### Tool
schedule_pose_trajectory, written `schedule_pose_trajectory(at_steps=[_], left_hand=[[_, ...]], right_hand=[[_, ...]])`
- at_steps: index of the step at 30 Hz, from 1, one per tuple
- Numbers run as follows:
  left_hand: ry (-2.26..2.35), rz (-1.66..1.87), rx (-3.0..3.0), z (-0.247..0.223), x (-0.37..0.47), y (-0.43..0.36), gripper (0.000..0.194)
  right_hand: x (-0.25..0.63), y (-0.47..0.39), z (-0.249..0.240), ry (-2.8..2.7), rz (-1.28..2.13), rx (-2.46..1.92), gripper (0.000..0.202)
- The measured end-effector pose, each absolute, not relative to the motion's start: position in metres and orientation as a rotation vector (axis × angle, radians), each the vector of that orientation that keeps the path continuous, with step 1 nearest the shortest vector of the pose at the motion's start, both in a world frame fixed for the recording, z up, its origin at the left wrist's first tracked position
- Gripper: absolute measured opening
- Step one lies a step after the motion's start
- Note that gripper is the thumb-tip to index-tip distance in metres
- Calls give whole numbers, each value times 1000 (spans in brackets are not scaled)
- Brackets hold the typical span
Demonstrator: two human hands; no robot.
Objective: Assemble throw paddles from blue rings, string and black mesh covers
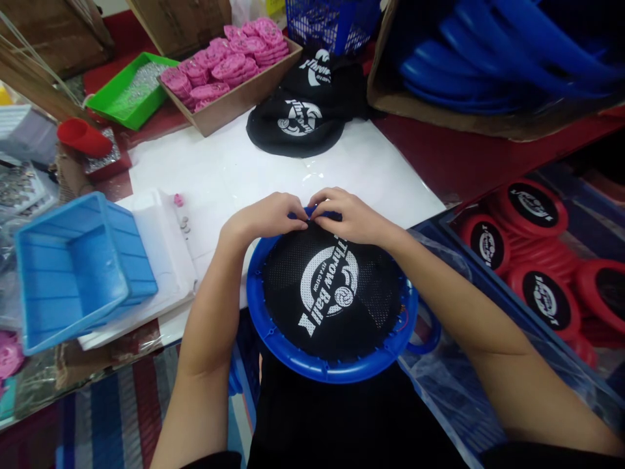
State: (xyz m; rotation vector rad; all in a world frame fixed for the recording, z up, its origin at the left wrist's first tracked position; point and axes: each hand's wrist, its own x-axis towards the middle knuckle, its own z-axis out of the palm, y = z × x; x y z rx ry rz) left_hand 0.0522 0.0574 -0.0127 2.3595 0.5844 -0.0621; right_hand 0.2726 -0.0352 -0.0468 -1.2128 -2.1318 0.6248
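Note:
A round blue ring (332, 371) with black mesh (283, 286) printed "Throw Ball" lies in front of the body, over the table's near edge. Both hands meet at its far rim. My left hand (283, 215) pinches the rim and the mesh edge, thumb and fingers pressed together. Close beside it, my right hand (339, 213) grips the same rim with bent fingers. The fingertips hide the exact spot between them. A blue handle (430, 335) sticks out at the ring's right side.
Black printed mesh pieces (297, 124) lie on the white sheet (224, 163). Behind are a carton of pink parts (229, 65) and a green tray (131, 91). A blue bin (73, 267) stands left, red discs (541, 260) right, blue rings (469, 58) at back right.

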Motion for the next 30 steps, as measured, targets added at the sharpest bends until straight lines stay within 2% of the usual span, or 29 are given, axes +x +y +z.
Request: schedule_pose_trajectory(at_steps=[9, 14, 18, 23, 30], left_hand=[[670, -7, 2341, -11, 49, 61, 27], [972, 89, 2460, -13, 40, 67, 30], [1213, 224, 2573, -14, 40, 67, 38], [916, 400, 2623, -17, 54, 60, 33], [862, 233, 2536, -13, 53, 59, 36]], right_hand=[[300, -46, -30, -2167, 675, -1331, 26], [329, -104, -21, -1958, 451, -1627, 31], [333, -161, -31, -1792, 405, -1749, 34], [314, -209, -53, -1579, 510, -1780, 33], [290, -202, -67, -1320, 512, -1695, 30]])
